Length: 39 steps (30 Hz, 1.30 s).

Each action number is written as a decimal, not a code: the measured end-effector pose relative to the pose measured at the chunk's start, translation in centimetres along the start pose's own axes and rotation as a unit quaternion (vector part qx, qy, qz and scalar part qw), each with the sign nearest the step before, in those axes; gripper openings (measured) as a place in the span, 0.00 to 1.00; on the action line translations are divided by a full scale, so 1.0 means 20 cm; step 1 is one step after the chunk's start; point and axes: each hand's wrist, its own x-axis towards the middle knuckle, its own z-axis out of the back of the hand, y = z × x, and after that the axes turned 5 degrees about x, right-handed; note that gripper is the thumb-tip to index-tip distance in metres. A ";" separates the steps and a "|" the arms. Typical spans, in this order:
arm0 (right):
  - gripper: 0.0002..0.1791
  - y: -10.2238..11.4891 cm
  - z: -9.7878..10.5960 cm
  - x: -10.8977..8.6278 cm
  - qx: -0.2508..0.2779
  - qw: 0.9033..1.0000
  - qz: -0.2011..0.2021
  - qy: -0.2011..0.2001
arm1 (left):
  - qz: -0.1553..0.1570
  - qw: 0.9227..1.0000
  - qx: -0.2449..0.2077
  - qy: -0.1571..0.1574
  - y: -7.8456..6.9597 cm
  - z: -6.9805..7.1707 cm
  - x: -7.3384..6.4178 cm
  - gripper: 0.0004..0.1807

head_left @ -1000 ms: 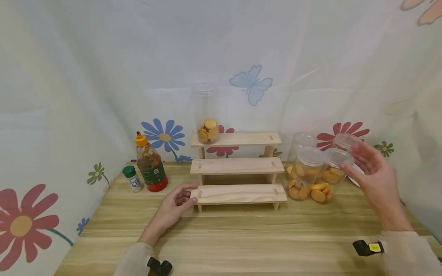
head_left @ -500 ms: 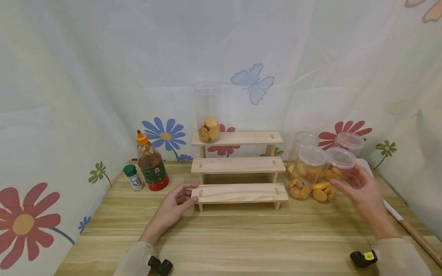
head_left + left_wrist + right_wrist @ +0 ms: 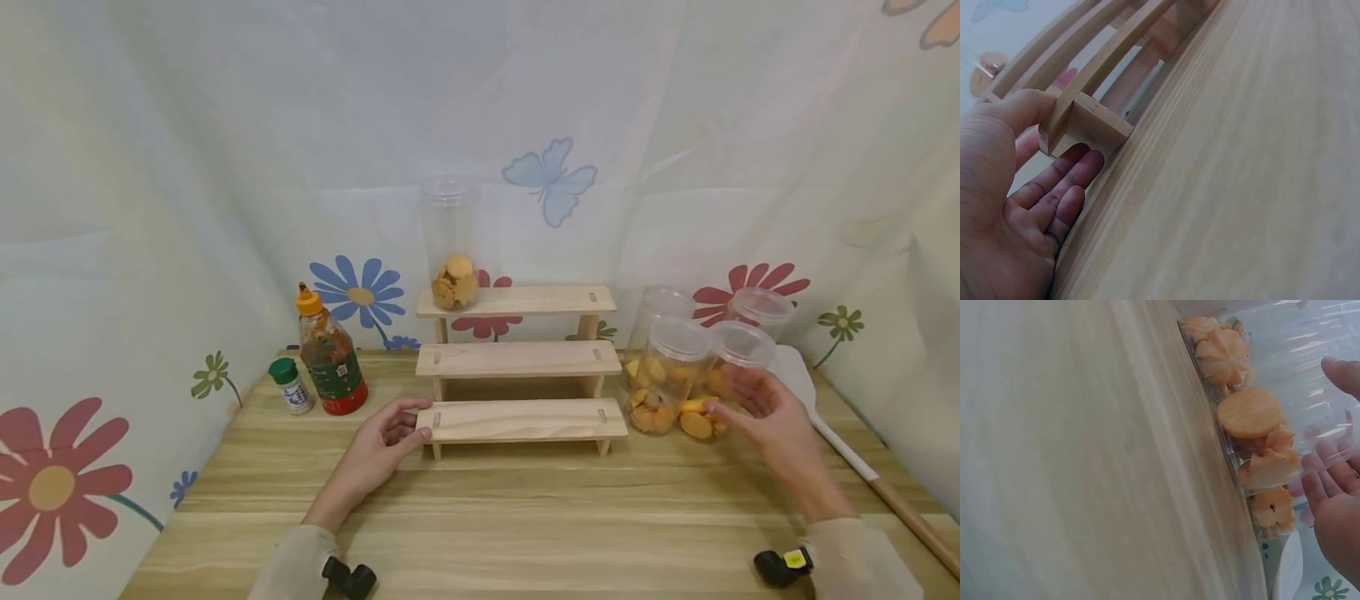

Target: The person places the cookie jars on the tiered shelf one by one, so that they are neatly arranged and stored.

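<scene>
My left hand [image 3: 372,446] grips the left end of a three-step wooden display rack [image 3: 525,419] at its lowest step. In the left wrist view the thumb and index finger are at the step's end, and the other fingers curl loosely below. At the right, several clear lidded jars of cookies stand close together. My right hand [image 3: 780,429] is beside the front right jar [image 3: 738,343], fingers along its far right side and thumb in front. The right wrist view shows that thumb apart from the clear wall. Another cookie jar [image 3: 450,242] stands on the top step's left end.
Left of the rack are a sauce bottle [image 3: 332,367] with a yellow cap and a small green-capped shaker [image 3: 290,386]. A white spatula [image 3: 843,446] with a wooden handle lies along the right side. Behind hangs a flowered cloth [image 3: 675,125].
My right hand has come down and left from the rear right jar's lid to the front right jar's side. The spatula has come into fuller view. My left hand stays on the rack.
</scene>
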 end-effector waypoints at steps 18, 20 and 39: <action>0.28 0.04 -0.02 0.01 -0.088 0.995 0.028 -0.044 | 0.004 1.000 0.002 -0.002 0.00 0.00 0.00 0.23; 0.28 0.06 -0.02 0.01 -0.073 0.996 0.028 -0.053 | 0.001 1.000 0.002 0.000 0.00 0.00 -0.01 0.24; 0.32 0.47 -0.03 -0.01 0.010 0.990 0.096 -0.098 | 0.000 1.000 0.002 0.001 -0.01 0.00 -0.01 0.24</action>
